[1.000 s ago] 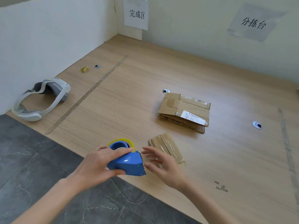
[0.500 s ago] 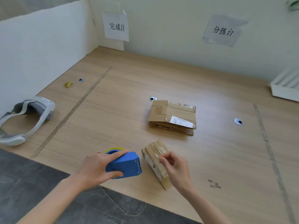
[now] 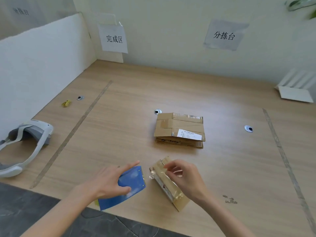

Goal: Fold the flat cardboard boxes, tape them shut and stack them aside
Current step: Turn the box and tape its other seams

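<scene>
A small folded cardboard box (image 3: 166, 184) stands tilted on the wooden table (image 3: 119, 127) near its front edge. My right hand (image 3: 184, 177) holds it from the right, fingers curled over its top end. Just left of it, my left hand (image 3: 109, 183) grips a blue tape dispenser (image 3: 127, 187), index finger stretched along its top; the dispenser's front end sits close to the box's left face, where a bit of clear tape shows. A stack of flat cardboard boxes (image 3: 179, 130) with a white label lies farther back at the table's middle.
A white headset (image 3: 25, 142) lies at the table's left. A small yellow object (image 3: 66, 103) sits at the far left. A white tray (image 3: 297, 88) stands at the back right. Tape lines mark the tabletop. Paper signs hang on the back wall.
My right hand has stood the small box up on the table and taken hold of its top. My left hand brought the dispenser up beside the box. The camera tilted upward.
</scene>
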`<state>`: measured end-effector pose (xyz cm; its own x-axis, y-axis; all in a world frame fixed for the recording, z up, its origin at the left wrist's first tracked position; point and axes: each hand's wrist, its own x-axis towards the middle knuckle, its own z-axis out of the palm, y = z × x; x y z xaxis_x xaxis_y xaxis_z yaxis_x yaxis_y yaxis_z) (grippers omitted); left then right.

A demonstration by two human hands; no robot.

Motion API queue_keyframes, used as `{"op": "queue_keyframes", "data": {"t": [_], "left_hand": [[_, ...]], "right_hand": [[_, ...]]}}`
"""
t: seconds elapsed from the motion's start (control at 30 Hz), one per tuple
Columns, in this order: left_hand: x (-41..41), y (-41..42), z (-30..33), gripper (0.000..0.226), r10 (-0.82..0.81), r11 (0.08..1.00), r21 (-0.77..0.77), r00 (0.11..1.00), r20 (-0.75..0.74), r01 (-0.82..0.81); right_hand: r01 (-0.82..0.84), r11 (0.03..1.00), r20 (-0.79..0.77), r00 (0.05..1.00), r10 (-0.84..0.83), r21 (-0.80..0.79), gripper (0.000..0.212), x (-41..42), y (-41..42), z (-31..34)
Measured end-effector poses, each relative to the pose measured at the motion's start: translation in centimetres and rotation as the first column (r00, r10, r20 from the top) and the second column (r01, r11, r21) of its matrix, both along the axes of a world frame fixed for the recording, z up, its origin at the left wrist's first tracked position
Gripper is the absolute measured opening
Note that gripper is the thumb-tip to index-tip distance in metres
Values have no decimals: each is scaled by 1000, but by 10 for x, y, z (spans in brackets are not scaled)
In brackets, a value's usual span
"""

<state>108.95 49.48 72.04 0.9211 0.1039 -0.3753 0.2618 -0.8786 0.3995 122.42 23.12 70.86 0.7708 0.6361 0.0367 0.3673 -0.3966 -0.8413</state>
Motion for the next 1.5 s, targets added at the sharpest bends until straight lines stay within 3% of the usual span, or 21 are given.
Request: {"op": "queue_keyframes", "data": {"t": [0.1,0.17,0.27,0.37,0.5,0.63,0.83,0.93,1.2,1.33,1.5], "left_hand": [[21,4,-3,81,-6,1000,-13,999,-45,5],[32,10,-3,82,-56,997,59,997,-53,59],[50,21,-3,83,-153,971,175,986,-69,163],[65,28,-1,85,-206,956,194,975,-89,220],[80,33,-4,81,-242,957,141,967,-86,252],[91,42,-8,70,-280,958,44,956,-86,284],[94,67,-12,71,-391,920,-40,920,-39,389],[88,82,-13,70,-445,895,-29,895,8,445],[82,120,-5,67,-525,851,-12,850,43,526],[79,138,-6,58,-546,837,-4,837,13,547],[71,150,-13,68,-550,834,12,834,-51,551]], "right_hand": [[66,997,-42,997,-68,-37,20,5,3,-4],[141,988,-26,989,-143,-68,17,-3,0,-14],[224,963,3,974,-226,-149,31,-13,-7,-31],[218,957,-24,974,-226,-192,46,-17,-11,-42],[284,950,-20,957,-289,-132,39,-19,-4,-44],[474,880,-198,861,-468,-20,19,-14,10,-42],[656,753,-203,732,-650,-46,31,-21,29,-40],[678,726,-149,711,-687,-114,17,-34,44,-39],[706,672,-321,598,-735,-225,9,-55,77,-44],[693,683,-293,620,-728,-230,12,-67,100,-55],[663,694,-226,657,-719,-281,22,-77,124,-77]]}}
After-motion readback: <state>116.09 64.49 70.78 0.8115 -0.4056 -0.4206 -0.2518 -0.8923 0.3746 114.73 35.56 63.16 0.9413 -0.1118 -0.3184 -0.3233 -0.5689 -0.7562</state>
